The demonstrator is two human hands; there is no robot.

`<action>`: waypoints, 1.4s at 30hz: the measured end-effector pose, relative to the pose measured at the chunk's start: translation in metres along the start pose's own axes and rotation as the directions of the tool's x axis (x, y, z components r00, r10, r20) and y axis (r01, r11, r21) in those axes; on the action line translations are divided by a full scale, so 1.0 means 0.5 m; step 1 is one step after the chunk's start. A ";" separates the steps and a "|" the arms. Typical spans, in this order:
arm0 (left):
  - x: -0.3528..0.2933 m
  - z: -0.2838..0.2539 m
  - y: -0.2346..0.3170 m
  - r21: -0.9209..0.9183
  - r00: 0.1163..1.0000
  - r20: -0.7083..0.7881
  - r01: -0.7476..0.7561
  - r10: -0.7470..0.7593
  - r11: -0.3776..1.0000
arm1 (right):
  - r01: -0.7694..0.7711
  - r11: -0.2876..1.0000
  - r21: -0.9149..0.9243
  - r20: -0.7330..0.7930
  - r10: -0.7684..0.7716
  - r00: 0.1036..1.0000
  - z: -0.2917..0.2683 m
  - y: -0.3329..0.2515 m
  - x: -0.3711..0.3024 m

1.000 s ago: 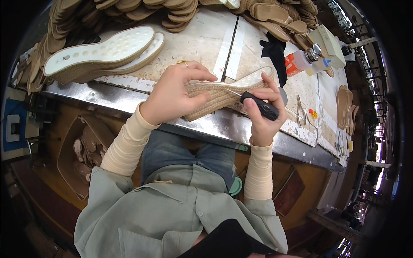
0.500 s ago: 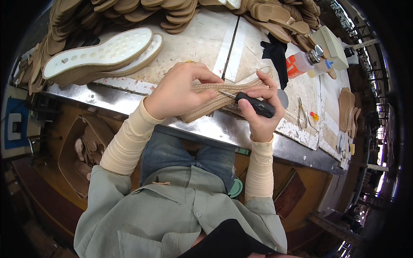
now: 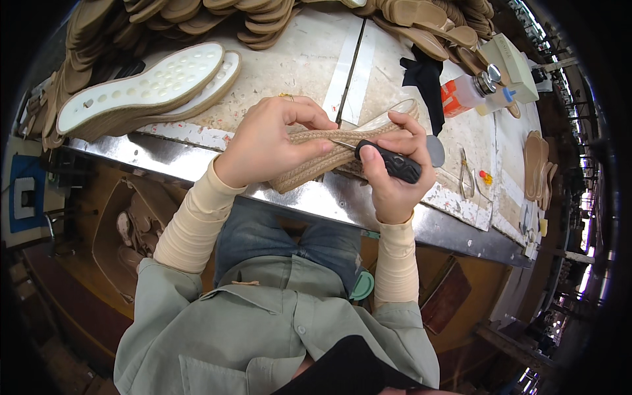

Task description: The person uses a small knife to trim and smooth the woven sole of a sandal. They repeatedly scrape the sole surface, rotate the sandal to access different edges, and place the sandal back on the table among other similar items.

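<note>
My left hand [image 3: 260, 141] grips a wedge shoe sole [image 3: 299, 170] with a braided, rope-like tan side, thumb and fingers around its edge. The sole lies at the table's front edge, its white inner end pointing to the far right. Closed around the black handle of an awl [image 3: 398, 166] is my right hand [image 3: 395, 197]. The awl's thin metal shaft points left, and its tip meets the braided side close to my left thumb. Whether the tip has gone into the braid is too small to tell.
Two white-topped wedge soles [image 3: 148, 85] lie at the left. Stacked tan insoles [image 3: 270, 23] line the back. To the right are a black cloth [image 3: 424, 82], a bottle with a red label [image 3: 461, 95], a pale box [image 3: 510, 66] and pliers [image 3: 467, 179]. A metal edge [image 3: 441, 234] fronts the table.
Both hands keep their hold on the sole and the awl. The awl's shaft has shifted slightly left along the braid, and the whole view has moved a little.
</note>
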State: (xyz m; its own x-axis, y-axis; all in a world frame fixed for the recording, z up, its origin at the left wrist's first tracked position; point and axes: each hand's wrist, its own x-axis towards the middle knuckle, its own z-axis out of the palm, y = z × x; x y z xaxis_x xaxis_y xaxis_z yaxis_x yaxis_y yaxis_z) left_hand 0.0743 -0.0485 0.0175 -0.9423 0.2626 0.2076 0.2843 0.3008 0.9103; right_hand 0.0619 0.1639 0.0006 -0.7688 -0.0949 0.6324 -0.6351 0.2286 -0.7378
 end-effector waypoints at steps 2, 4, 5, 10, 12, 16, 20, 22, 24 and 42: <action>0.004 -0.006 0.007 -0.017 0.998 0.024 0.054 -0.054 0.998 | -0.060 0.998 0.003 -0.023 0.060 0.998 0.003 -0.008 0.001; 0.011 -0.011 0.008 -0.074 0.991 0.062 0.121 -0.116 0.990 | -0.055 0.998 -0.037 0.000 0.055 0.998 -0.004 -0.001 0.007; 0.016 -0.013 0.007 -0.121 0.985 0.089 0.161 -0.151 0.980 | -0.034 0.997 -0.068 0.024 0.036 0.999 -0.011 0.004 0.012; 0.030 -0.013 0.016 -0.160 0.977 0.106 0.199 -0.184 0.967 | -0.131 0.930 0.344 0.034 0.127 0.991 -0.061 0.016 0.035; 0.027 -0.015 0.014 -0.116 0.979 0.120 0.181 -0.167 0.977 | -0.108 0.952 0.286 0.110 0.079 0.991 -0.071 0.019 0.035; 0.024 -0.005 -0.006 -0.016 0.995 0.082 -0.062 0.063 0.998 | -0.072 0.980 0.185 0.226 0.029 0.974 -0.082 0.020 0.036; 0.030 0.003 0.001 0.090 0.993 0.099 -0.080 0.071 0.993 | -0.063 0.986 0.154 0.228 0.027 0.973 -0.081 0.021 0.036; 0.031 0.003 0.006 0.127 0.994 0.100 -0.052 0.040 0.991 | -0.051 0.990 0.130 0.232 0.020 0.973 -0.080 0.018 0.038; 0.032 0.003 0.009 0.143 0.996 0.091 -0.034 0.021 0.989 | -0.040 0.993 0.110 0.228 0.014 0.973 -0.079 0.018 0.038; 0.035 0.020 0.008 0.120 0.999 0.023 -0.039 0.037 0.992 | -0.241 0.857 0.455 0.082 0.230 0.970 -0.084 0.016 0.040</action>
State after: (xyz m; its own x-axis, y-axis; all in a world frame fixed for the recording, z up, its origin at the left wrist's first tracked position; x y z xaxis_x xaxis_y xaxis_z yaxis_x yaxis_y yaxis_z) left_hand 0.0606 -0.0333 0.0214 -0.9268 0.2949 0.2324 0.3403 0.3979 0.8520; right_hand 0.0445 0.2044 0.0171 -0.8975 -0.1188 0.4247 -0.3930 -0.2215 -0.8925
